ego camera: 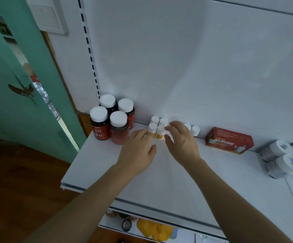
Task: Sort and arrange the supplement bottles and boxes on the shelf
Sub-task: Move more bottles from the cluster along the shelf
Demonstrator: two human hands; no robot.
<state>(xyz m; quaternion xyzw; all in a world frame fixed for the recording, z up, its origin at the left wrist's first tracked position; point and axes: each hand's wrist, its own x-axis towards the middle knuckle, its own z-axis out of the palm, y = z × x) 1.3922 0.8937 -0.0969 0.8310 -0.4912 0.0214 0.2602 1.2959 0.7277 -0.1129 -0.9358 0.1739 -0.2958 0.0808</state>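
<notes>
White metal shelving (159,181) fills the view, its back panel plain and a slotted upright running down the left side. At the middle of the shelf both hands meet around a cluster of four small white-capped bottles (157,125). The left hand (138,151) lies with fingers nearly straight, its fingertips (150,135) touching the front-left bottle of the cluster; its grip closes on nothing. The right hand (180,141) has its fingers loosely bent, reaching toward the front-right bottle, which shows a yellow label (159,136); whether its grip actually holds that bottle cannot be told, and the writing on the label is too small to read. Just behind the right hand stand two more small white-capped bottles (192,129). Left of the cluster, at the shelf's back corner, four large dark bottles with white caps (112,118) stand in a tight square; the front-left one carries a red label reading "Fe". Right of the hands, a red box (229,140) with white Chinese characters leans against the back panel. Further right, white bottles with printed labels (281,158) lie on their sides. Below, a lower shelf holds a yellow packet (152,229).
</notes>
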